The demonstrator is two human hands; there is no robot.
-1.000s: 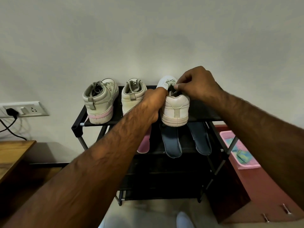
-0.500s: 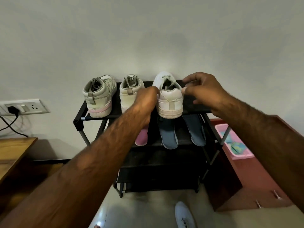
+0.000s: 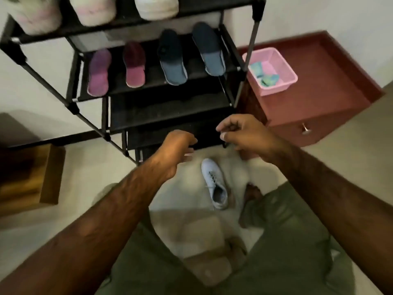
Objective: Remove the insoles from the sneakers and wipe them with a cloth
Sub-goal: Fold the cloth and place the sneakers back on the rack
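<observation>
Four insoles lie on the shoe rack's (image 3: 73, 107) second shelf: two pink insoles (image 3: 98, 73) toward its left edge, two blue insoles (image 3: 172, 58) toward its right. Three pale sneakers (image 3: 157, 7) sit along the top shelf's front edge. A white sneaker (image 3: 214, 184) lies on the floor. Above it, the left hand (image 3: 174, 150) hovers loosely curled and empty. The right hand (image 3: 244, 133) has thumb against fingertips; whether it pinches anything is unclear. A cloth (image 3: 268, 78) lies in a pink basket (image 3: 291, 71).
</observation>
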